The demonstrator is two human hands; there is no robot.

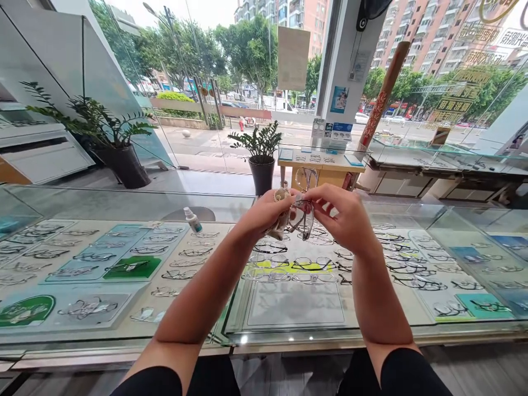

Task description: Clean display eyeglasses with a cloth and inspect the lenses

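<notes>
Glasses held up over the bench, between both hands, clear of its glass top. Left hand closed around cloth, cloth pressed against one lens. Right hand pinching the frame, fingers closed at the rim. Judged step: wiping a lens. Calls for light pressure and a steady hold on the thin frame. Spray bottle upright on bench, well apart to the left. Rows of display frames under the glass.
</notes>
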